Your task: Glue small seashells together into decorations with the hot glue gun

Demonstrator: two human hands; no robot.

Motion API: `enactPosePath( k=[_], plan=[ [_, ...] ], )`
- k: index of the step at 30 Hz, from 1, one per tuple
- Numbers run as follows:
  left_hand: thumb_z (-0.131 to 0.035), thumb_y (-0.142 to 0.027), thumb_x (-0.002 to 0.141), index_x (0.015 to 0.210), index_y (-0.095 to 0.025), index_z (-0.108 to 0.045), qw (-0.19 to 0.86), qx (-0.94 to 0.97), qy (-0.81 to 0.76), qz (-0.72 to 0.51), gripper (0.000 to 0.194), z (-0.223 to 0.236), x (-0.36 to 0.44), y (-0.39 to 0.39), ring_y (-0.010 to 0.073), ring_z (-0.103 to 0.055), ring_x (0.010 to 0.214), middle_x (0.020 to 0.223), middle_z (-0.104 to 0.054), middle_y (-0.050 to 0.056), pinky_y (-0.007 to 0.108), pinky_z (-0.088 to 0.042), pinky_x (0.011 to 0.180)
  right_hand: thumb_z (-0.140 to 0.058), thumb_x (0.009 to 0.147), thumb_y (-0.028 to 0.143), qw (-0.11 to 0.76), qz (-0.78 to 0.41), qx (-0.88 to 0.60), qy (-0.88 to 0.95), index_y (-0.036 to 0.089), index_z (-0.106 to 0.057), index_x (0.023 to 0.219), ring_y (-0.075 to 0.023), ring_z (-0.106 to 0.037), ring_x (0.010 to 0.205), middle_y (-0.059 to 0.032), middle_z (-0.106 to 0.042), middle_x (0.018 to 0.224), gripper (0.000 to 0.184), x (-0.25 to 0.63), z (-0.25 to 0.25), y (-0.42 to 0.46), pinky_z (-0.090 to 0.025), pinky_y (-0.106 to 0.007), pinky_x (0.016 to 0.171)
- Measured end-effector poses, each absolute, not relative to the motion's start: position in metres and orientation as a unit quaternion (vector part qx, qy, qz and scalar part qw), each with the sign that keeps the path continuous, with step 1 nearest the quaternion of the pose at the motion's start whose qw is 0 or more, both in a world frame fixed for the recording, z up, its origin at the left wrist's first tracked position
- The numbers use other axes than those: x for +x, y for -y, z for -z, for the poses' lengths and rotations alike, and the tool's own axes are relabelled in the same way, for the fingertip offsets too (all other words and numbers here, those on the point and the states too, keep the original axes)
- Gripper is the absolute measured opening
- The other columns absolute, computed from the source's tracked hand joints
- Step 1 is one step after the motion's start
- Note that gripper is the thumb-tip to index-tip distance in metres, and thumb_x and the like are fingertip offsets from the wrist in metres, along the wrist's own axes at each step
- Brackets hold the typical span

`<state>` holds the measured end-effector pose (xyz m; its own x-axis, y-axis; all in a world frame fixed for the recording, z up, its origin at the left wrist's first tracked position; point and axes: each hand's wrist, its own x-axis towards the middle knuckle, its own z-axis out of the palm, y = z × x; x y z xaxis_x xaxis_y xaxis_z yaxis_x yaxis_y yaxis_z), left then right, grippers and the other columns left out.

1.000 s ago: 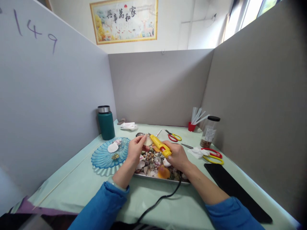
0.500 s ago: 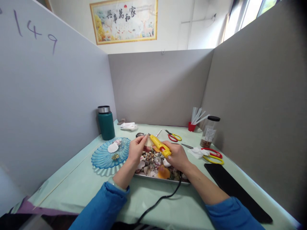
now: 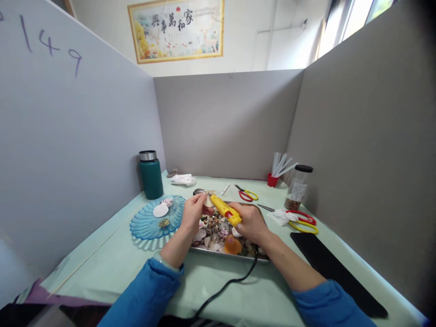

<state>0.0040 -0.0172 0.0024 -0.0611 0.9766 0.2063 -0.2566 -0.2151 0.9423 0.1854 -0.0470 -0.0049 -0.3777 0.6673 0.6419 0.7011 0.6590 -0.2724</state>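
Observation:
My left hand (image 3: 192, 214) pinches a pale shell (image 3: 208, 201) above a metal tray (image 3: 229, 255) heaped with mixed seashells. My right hand (image 3: 251, 222) is wrapped round a yellow glue gun (image 3: 224, 210), whose nozzle points up-left and meets the shell. The gun's black cord (image 3: 231, 280) trails toward me over the table. A blue scalloped glass plate (image 3: 150, 225) to the left of my left hand carries a white shell (image 3: 160, 210) and a few small ones.
A green flask (image 3: 150, 175) stands at the back left beside a folded tissue (image 3: 183, 179). Red-and-yellow scissors (image 3: 247, 195), a red cup of glue sticks (image 3: 276, 170), a jar (image 3: 296, 187), another pair of scissors (image 3: 303, 221) and a black mat (image 3: 335, 272) lie to the right. Partition walls enclose three sides.
The glue gun has shifted slightly left and down, its tip closing onto the shell; my left hand turned the shell a little.

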Motion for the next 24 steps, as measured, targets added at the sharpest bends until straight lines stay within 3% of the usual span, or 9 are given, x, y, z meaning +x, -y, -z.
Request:
enactPosePath(
  k=[14, 24],
  plan=[
    [-0.062, -0.046, 0.068, 0.082, -0.013, -0.061, 0.451, 0.451, -0.379, -0.671, 0.036, 0.0004, 0.0017, 0.0138, 0.0123, -0.057, 0.043, 0.059, -0.058, -0.002, 0.022, -0.045, 0.042, -0.050, 0.071, 0.015, 0.381, 0.028, -0.425, 0.820, 0.020, -0.060, 0.098, -0.0165, -0.061, 0.069, -0.0022, -0.068, 0.077, 0.029, 0.1854, 0.0050, 0.0454, -0.037, -0.022, 0.060],
    [-0.064, -0.048, 0.068, 0.083, -0.012, -0.062, 0.481, 0.458, -0.364, -0.653, 0.039, -0.0003, 0.0025, 0.0146, 0.0116, -0.057, 0.043, 0.058, -0.059, -0.001, 0.022, -0.047, 0.045, -0.051, 0.070, 0.013, 0.376, 0.026, -0.415, 0.828, 0.020, -0.060, 0.098, -0.0159, -0.060, 0.067, -0.0018, -0.067, 0.075, 0.030, 0.1851, 0.0033, 0.0487, -0.036, -0.022, 0.060]
  ],
)
